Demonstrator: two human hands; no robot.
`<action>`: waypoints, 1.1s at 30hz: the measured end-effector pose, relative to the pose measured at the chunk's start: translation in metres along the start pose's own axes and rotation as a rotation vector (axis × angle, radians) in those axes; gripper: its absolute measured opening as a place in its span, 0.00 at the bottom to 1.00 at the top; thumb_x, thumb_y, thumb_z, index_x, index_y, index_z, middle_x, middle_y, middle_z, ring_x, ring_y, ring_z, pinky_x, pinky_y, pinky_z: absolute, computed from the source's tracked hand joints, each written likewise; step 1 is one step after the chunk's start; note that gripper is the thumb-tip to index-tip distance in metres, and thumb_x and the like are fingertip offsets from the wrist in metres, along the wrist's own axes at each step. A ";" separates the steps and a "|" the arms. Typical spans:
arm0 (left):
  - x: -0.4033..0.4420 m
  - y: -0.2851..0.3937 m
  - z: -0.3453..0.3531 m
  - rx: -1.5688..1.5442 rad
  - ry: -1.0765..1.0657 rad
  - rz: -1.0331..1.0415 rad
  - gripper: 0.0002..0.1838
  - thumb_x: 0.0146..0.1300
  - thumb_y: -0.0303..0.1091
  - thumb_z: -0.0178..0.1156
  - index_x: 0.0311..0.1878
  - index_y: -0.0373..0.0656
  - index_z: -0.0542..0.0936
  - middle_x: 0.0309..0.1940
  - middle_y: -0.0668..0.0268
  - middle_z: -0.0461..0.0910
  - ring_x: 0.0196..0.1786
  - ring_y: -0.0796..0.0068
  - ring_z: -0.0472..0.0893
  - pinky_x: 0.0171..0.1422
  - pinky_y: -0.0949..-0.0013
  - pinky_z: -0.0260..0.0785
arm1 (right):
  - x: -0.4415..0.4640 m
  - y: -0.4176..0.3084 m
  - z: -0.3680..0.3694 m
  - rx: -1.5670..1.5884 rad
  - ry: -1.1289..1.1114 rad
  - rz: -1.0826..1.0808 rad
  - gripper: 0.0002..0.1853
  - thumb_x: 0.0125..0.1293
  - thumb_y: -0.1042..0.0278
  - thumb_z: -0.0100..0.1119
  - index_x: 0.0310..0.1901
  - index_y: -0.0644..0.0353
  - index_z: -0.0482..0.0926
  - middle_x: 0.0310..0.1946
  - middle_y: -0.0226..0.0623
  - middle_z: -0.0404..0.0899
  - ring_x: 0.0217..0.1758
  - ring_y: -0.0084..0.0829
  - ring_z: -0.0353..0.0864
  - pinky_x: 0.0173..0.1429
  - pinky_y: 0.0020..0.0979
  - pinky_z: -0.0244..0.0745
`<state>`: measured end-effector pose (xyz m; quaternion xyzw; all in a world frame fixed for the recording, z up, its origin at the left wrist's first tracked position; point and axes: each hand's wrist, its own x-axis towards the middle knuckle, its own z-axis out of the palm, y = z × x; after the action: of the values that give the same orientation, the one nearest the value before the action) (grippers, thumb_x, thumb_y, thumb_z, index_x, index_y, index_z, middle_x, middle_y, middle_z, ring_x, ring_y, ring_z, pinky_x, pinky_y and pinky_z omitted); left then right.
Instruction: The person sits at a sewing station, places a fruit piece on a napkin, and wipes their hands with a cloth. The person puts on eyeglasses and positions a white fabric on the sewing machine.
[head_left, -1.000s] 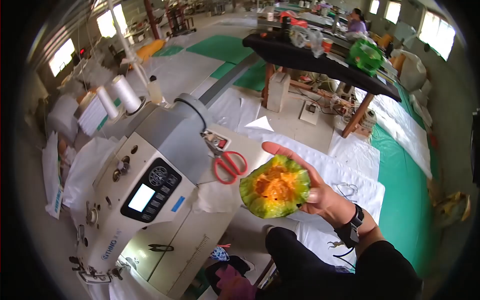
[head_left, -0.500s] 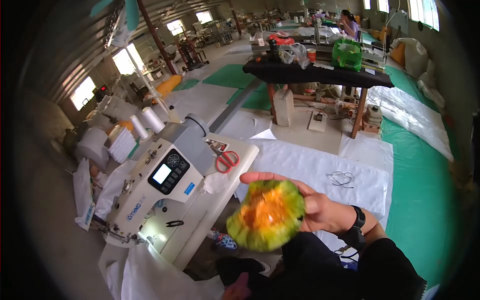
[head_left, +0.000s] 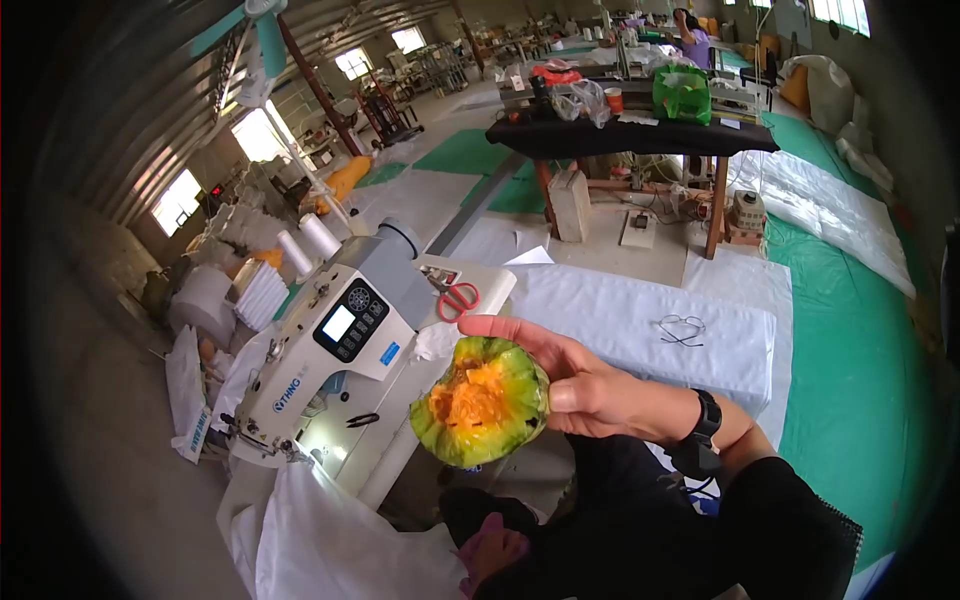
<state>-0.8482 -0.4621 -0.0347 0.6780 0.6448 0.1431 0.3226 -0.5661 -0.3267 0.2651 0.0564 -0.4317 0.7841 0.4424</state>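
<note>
My right hand (head_left: 575, 385) holds a green-rimmed piece of melon or squash (head_left: 480, 402) between thumb and fingers, its torn orange flesh facing the camera. The piece is in the air in front of the sewing machine table (head_left: 400, 440). Low in the view, in shadow, is my left hand (head_left: 497, 552), beside something purple (head_left: 470, 560); its fingers are too dim to make out. The white sewing machine (head_left: 310, 385) has a lit screen. Red-handled scissors (head_left: 458, 302) lie on its table, and small black snips (head_left: 363, 420) lie nearer.
White fabric (head_left: 330, 540) hangs off the machine's near end. Glasses (head_left: 681, 331) rest on a white padded surface (head_left: 620, 320). Farther back, a black-covered table (head_left: 630, 138) bears a green bag (head_left: 682, 95) and a red cup (head_left: 614, 100). A person in purple (head_left: 692, 45) is far behind.
The camera view has tilted up and turned. My right hand has moved left in view with the piece, which has tilted and now hangs before the machine table's edge.
</note>
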 end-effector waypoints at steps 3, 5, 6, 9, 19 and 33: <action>0.003 -0.003 0.002 0.027 -0.023 -0.027 0.20 0.63 0.50 0.53 0.38 0.42 0.82 0.29 0.56 0.82 0.34 0.55 0.81 0.40 0.56 0.70 | -0.002 0.005 0.002 0.023 0.011 0.004 0.42 0.60 0.69 0.59 0.72 0.60 0.45 0.67 0.42 0.60 0.69 0.35 0.65 0.70 0.33 0.63; 0.009 -0.019 0.009 -0.001 -0.007 0.006 0.20 0.63 0.50 0.53 0.38 0.42 0.82 0.29 0.56 0.82 0.34 0.56 0.81 0.40 0.57 0.70 | -0.003 0.008 0.002 0.020 0.017 0.014 0.42 0.60 0.70 0.59 0.72 0.60 0.45 0.67 0.42 0.60 0.69 0.35 0.65 0.70 0.33 0.64; 0.009 -0.024 0.014 -0.027 0.005 0.029 0.20 0.63 0.49 0.52 0.38 0.42 0.82 0.29 0.56 0.82 0.35 0.56 0.82 0.40 0.57 0.70 | -0.003 0.010 0.002 0.016 0.042 0.001 0.42 0.60 0.70 0.58 0.72 0.59 0.45 0.67 0.42 0.59 0.69 0.35 0.65 0.69 0.32 0.64; 0.001 0.005 0.000 0.074 0.052 0.008 0.18 0.63 0.47 0.53 0.37 0.42 0.82 0.29 0.56 0.82 0.35 0.57 0.82 0.41 0.59 0.71 | -0.003 0.016 0.004 0.035 0.099 -0.011 0.41 0.60 0.71 0.58 0.72 0.59 0.45 0.67 0.40 0.58 0.69 0.34 0.65 0.68 0.30 0.65; 0.028 0.074 -0.057 0.201 0.370 0.646 0.06 0.59 0.31 0.60 0.35 0.39 0.80 0.35 0.59 0.79 0.40 0.60 0.79 0.45 0.62 0.71 | -0.003 0.036 -0.029 -0.125 0.171 -0.329 0.52 0.49 0.73 0.66 0.73 0.58 0.43 0.69 0.36 0.53 0.71 0.29 0.60 0.67 0.27 0.64; 0.051 0.234 -0.160 -0.266 0.802 0.849 0.13 0.51 0.19 0.63 0.42 0.37 0.76 0.40 0.56 0.76 0.42 0.61 0.77 0.47 0.65 0.71 | -0.022 0.036 -0.037 0.294 0.137 -0.114 0.51 0.52 0.62 0.70 0.73 0.54 0.46 0.67 0.45 0.59 0.66 0.52 0.66 0.70 0.53 0.62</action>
<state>-0.7565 -0.3630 0.2193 0.7231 0.3657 0.5837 0.0506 -0.5685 -0.3222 0.2090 0.0914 -0.2775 0.8144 0.5013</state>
